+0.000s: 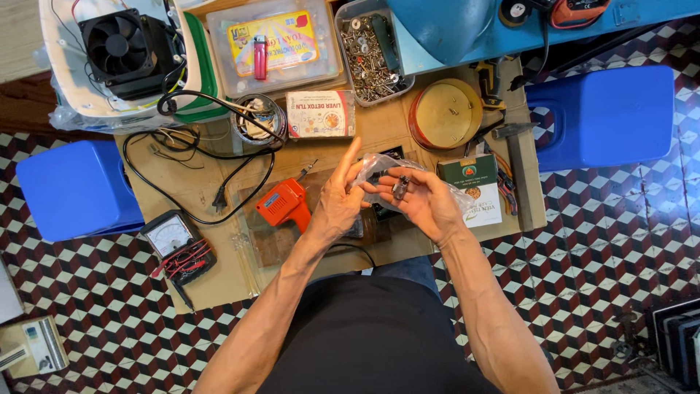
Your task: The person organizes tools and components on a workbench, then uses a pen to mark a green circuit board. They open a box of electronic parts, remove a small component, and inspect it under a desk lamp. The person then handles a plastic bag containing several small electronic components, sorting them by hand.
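Note:
My two hands meet above the middle of a low wooden work table [219, 281]. My right hand [423, 201] cradles a small dark metal part [400, 189] together with a crumpled clear plastic bag [380, 165]. My left hand [339, 197] is at the bag's left side, fingers raised and pinching the plastic. An orange soldering gun [286, 205] lies on the table just left of my left hand.
An analog multimeter [172, 237] with red leads lies front left. A black power cord [219, 171], a cooling fan [124, 51], a clear box of screws [368, 51], a round brass tin [446, 114], a green box [474, 182] and two blue stools [73, 190] [605, 113] surround me.

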